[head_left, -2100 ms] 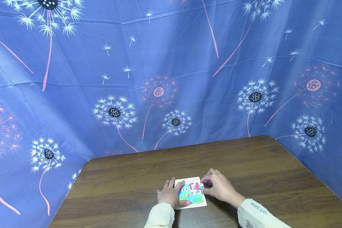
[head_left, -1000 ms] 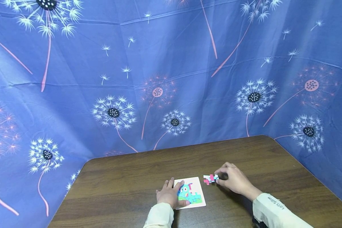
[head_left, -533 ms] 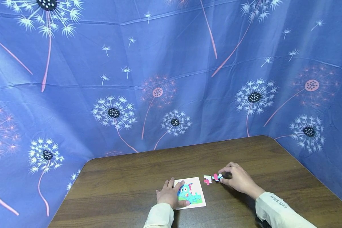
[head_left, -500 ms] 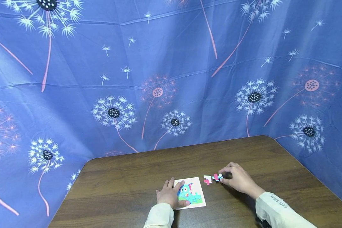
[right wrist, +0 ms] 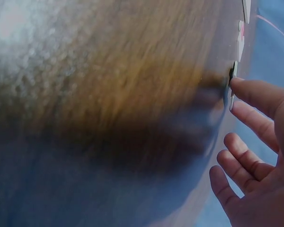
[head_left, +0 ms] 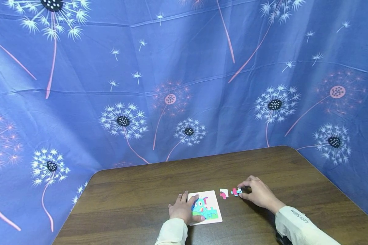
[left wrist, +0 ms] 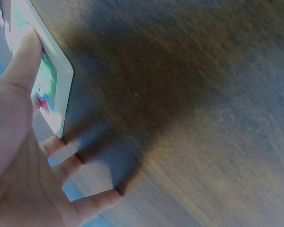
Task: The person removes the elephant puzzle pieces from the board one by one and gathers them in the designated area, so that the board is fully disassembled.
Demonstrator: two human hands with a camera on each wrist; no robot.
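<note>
A square jigsaw board point(head_left: 213, 222) with a pale frame and a blue cartoon animal lies flat on the table. My left hand point(head_left: 182, 208) is spread over its left side, thumb and index finger on the picture. In the left wrist view the other fingers point(left wrist: 97, 204) reach the table beyond the frame. Right of the board lies a red-and-white jigsaw piece point(head_left: 223, 193). Farther right, my right hand point(head_left: 259, 194) pinches a red-and-blue jigsaw piece point(head_left: 234, 192) at its right end between thumb and index finger. Whether this is one piece or two joined is too small to tell.
The brown wooden table point(head_left: 135, 200) extends around the board and pieces. Behind it and at both sides hangs a blue cloth point(head_left: 220, 112) printed with dandelions.
The right hand has moved from the board's right edge rightward with the red-and-blue piece. The red-and-white piece now lies apart from it. The left hand has stayed on the board.
</note>
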